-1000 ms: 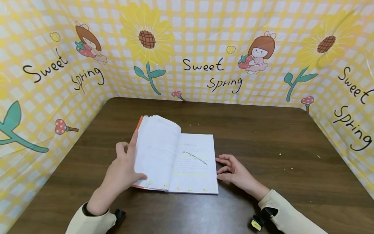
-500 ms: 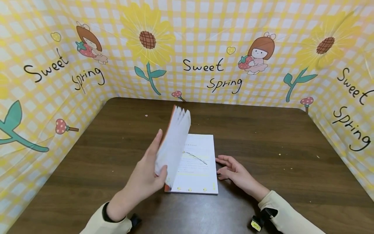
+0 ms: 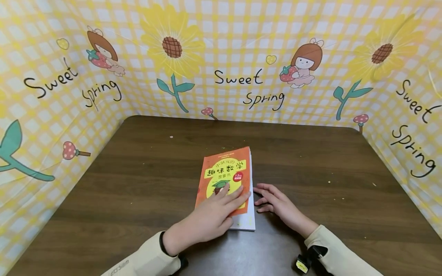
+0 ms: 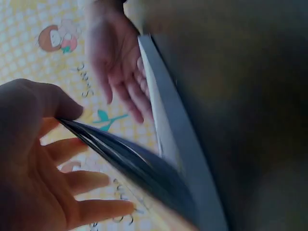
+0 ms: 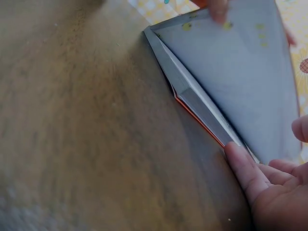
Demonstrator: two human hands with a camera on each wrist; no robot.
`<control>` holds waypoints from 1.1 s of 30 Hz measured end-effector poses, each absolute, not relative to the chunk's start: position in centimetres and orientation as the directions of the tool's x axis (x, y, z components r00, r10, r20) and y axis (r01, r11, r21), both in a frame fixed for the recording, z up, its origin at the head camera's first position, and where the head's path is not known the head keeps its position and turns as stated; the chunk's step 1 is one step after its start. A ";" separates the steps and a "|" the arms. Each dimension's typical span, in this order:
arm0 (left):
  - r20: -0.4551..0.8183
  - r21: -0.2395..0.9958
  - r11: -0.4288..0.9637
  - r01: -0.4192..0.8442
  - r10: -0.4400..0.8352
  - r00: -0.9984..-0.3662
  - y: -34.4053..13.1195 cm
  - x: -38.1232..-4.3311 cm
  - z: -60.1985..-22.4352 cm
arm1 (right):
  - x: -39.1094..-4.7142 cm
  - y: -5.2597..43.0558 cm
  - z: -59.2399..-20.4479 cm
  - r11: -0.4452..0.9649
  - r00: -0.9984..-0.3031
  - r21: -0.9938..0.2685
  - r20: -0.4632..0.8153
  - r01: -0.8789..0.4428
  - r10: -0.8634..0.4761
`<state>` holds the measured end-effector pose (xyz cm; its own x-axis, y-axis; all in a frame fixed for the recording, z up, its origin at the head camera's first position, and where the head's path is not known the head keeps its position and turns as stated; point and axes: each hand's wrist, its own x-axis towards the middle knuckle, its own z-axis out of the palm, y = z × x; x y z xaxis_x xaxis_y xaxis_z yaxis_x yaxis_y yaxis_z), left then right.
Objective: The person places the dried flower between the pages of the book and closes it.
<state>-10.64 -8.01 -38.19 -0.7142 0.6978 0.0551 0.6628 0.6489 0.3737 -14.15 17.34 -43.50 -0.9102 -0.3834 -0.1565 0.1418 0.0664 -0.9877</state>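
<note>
An orange-covered storybook (image 3: 223, 165) with Chinese lettering lies on the table, its front cover and upper pages slanting slightly above the lower pages. Across the cover stretch the fingers of my left hand (image 3: 207, 222). In the left wrist view the thumb of the left hand (image 4: 43, 159) is at the edge of the raised pages (image 4: 130, 166), with the fingers on the cover side. My right hand (image 3: 281, 205) rests on the table, fingertips at the book's right edge. The right wrist view shows a tilted white page (image 5: 236, 72) above the page block. The thin dried sprig is hidden.
Dark wooden table (image 3: 145, 168) with a few small pale specks. A yellow checked cloth (image 3: 235, 46) stands around its back and sides. A small black-and-yellow device (image 3: 302, 264) sits by the right wrist.
My left hand has swung the cover and upper pages from left to right, over the page with the sprig. The orange front cover now faces up. The right hand has stayed by the edge.
</note>
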 end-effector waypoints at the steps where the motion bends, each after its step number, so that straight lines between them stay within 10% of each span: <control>1: 0.019 0.363 0.660 0.658 0.700 -0.714 -7.7 -10.6 -38.3 | -14.1 17.3 -43.5 0.063 -0.909 -0.988 -0.155 0.142 -0.386; 22: -0.254 0.067 0.729 0.682 0.673 -0.695 -4.7 -10.1 -39.0 | -13.7 17.6 -43.0 0.073 -0.910 -0.983 -0.184 0.169 -0.371; 33: -0.219 0.199 0.718 0.667 0.696 -0.683 -5.8 -10.7 -38.9 | -14.1 18.2 -42.5 0.088 -0.865 -0.982 -0.189 0.167 -0.465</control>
